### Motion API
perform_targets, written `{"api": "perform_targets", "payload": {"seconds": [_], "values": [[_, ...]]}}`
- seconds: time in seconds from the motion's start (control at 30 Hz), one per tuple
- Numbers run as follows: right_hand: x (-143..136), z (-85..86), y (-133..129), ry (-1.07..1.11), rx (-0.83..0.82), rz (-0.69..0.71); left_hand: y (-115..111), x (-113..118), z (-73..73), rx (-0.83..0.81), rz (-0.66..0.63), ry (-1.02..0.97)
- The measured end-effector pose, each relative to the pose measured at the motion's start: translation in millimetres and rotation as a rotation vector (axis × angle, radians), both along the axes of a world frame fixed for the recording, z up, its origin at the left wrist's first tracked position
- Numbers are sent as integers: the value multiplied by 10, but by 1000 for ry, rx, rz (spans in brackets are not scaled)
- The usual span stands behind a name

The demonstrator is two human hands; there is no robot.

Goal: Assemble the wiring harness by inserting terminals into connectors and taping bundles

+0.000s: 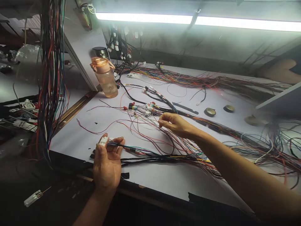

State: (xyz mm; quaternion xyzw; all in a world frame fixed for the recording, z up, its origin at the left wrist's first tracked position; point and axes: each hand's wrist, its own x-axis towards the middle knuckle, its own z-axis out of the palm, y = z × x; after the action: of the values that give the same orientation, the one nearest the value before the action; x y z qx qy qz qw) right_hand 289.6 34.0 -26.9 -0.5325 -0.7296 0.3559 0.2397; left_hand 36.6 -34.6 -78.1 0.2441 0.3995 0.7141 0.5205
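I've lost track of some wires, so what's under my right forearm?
Wires show on both sides of your right forearm and seem to pass beneath it. Near its lower edge, the black-taped bundle fans out. What the forearm directly covers cannot be seen.

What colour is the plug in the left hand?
The plug is white, as the head view shows.

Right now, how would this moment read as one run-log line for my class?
left hand: holds white connector | right hand: near wires, hold unclear | bottle: standing
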Motion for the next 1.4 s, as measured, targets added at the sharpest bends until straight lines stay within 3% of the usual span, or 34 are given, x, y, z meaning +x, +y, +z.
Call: {"api": "perform_targets", "payload": {"seconds": [0.47, 0.53, 0.63, 0.77, 0.87, 0.97, 1.13, 1.4], "values": [[-328, 224, -55, 354, 43, -129, -25, 21, 7, -15, -4, -15], [-435, 166, -30, 349, -9, -97, -27, 26, 15, -20, -4, -16], [-598, -56, -13, 280, -127, 11, -30, 27, 14, -17, 1, -23], [-656, -270, -29, 192, -138, 63, -29, 20, -2, -10, -2, -30], [-471, -209, -55, 261, -130, -40, -23, 18, -2, -10, -5, -27], [-115, -79, -125, 331, -62, -158, -13, 19, 11, -6, -3, -18], [468, 30, -490, 136, 32, -302, 24, 18, 16, 7, -6, -4], [664, -16, -1083, -194, 74, -264, 49, 47, 48, -51, 43, 53]]}}
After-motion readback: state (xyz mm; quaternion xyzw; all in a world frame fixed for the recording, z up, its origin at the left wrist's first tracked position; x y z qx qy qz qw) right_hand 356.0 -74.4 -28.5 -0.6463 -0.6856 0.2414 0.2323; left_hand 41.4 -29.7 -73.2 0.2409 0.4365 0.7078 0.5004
